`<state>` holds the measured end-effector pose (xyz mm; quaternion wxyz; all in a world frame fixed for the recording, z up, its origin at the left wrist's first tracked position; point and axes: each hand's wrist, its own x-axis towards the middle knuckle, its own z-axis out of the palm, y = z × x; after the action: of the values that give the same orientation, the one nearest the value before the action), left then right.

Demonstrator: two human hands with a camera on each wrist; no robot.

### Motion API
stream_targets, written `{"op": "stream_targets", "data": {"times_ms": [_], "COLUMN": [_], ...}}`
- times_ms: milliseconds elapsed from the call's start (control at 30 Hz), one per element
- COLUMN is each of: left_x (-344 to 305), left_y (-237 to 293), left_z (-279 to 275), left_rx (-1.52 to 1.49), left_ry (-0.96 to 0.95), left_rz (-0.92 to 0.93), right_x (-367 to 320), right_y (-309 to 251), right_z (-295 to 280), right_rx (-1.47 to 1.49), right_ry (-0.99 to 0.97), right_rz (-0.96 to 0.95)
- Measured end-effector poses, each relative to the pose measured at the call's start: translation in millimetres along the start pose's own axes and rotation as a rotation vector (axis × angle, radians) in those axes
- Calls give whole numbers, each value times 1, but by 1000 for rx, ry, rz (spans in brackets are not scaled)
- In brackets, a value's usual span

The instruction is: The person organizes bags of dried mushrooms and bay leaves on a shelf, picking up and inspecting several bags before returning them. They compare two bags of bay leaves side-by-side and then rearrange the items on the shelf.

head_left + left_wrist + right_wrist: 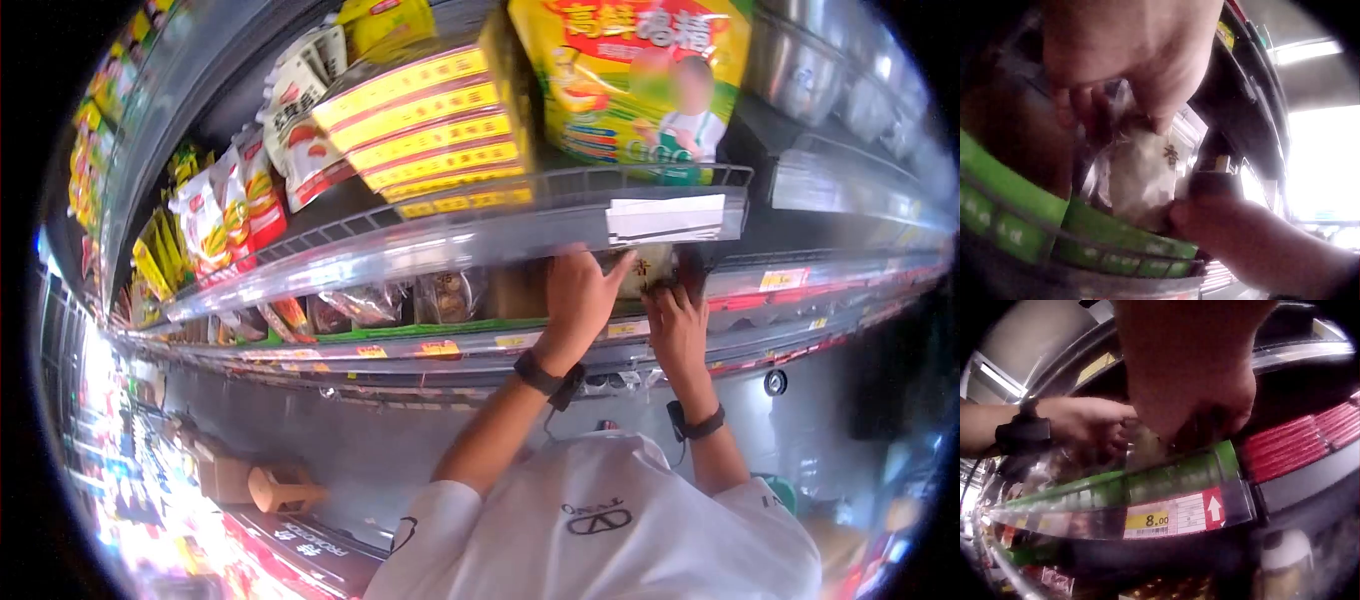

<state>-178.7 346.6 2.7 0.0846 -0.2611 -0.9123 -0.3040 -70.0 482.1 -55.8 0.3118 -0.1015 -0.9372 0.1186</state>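
Note:
A pale, clear plastic packet (1141, 172) printed with a dark 香 character stands on a lower shelf behind a green strip (1110, 253). From above, my left hand (580, 300) reaches under the upper shelf edge and holds the packet's top, its thumb on the front in the left wrist view. My right hand (678, 325) holds the packet's lower right side, with the thumb at its front edge. In the right wrist view, the right hand (1191, 381) has curled fingers just behind the green strip (1172, 475); its fingertips are partly hidden.
Overhead, the upper shelf holds stacked yellow boxes (430, 120) and a large yellow-green bag (640, 80) behind a wire rail. Brown-filled packets (450, 297) stand left of my hands. Red packs (1291, 444) lie to the right. An 8.00 price label (1147, 522) fronts the shelf.

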Motion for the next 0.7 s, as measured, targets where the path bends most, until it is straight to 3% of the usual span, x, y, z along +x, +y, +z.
{"op": "stream_targets", "data": {"times_ms": [233,267,367,400,600,700], "left_x": [-17,-24,-35,-38,-56,-61], "left_y": [-15,-16,-26,-33,-91,-132], "left_z": [17,15,-1,-8,-71,-81], "left_rx": [-153,-203,-187,-312,-343,-305], "left_ry": [427,278,349,319,558,682], "left_rz": [261,182,222,189,115,56], "right_x": [-13,-15,-18,-21,-15,-5], "right_y": [-13,-17,-37,-45,-92,-98], "right_z": [-8,-8,-8,-8,-1,-1], "right_rx": [2,-2,76,120,191,81], "right_ry": [55,73,116,102,75,195], "right_rz": [-60,-58,-108,-142,-170,-161]}}
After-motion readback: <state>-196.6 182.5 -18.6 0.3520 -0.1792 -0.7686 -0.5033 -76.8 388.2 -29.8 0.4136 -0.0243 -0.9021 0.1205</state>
